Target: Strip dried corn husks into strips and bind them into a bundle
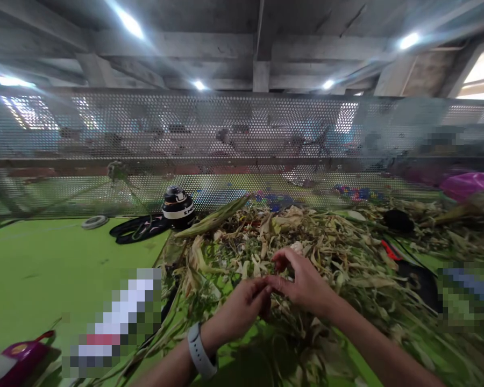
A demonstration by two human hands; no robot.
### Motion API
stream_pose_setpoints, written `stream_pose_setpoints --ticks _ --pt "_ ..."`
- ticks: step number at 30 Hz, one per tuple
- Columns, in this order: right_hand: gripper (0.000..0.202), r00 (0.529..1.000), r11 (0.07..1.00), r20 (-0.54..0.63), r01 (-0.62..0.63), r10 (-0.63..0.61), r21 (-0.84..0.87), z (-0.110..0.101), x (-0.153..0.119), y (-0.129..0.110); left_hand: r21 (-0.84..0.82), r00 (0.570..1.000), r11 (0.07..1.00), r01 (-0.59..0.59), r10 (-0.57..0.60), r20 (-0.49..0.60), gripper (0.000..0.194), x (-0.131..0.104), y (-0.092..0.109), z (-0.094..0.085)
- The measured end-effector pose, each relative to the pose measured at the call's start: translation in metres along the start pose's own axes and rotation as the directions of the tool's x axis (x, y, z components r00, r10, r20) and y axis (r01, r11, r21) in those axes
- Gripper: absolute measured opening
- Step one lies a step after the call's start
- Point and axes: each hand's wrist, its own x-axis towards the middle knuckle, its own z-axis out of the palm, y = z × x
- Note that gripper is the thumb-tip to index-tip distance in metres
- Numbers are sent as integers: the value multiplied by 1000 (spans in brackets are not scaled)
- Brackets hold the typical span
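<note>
My left hand (252, 295), with a pale watch (200, 352) on its wrist, is low over a heap of dried stalks and leaves (326, 236). Its fingers are curled and pressed together, and whatever lies between them is hidden or too small to name. My right hand (300, 282) comes in from the right, its thumb reaching to the left fingertips. The index finger and the others curve away, leaving a gap above the thumb, and nothing shows in that gap. Loose dry leaves and green stems lie under and around both hands.
A perforated metal panel (234, 123) runs behind the green table (64, 269). At the left stand a black bottle (178, 214) with a white band, a black coil (123, 231), a pale ring (94, 222) and a purple object (24, 352). A black object (399, 220) lies right.
</note>
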Motion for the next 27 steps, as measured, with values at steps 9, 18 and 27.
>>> stream_pose_setpoints --ticks 9,18,27 --pt "18 992 982 49 -123 117 144 14 -1 -4 158 998 987 -5 16 -64 33 0 -7 1" --pt "19 983 891 113 -177 142 418 12 3 0 9 997 997 -77 77 4 35 0 -3 -6" --pt "22 948 858 313 -203 53 472 7 3 8 -98 998 995 15 -9 62 34 -2 5 -14"
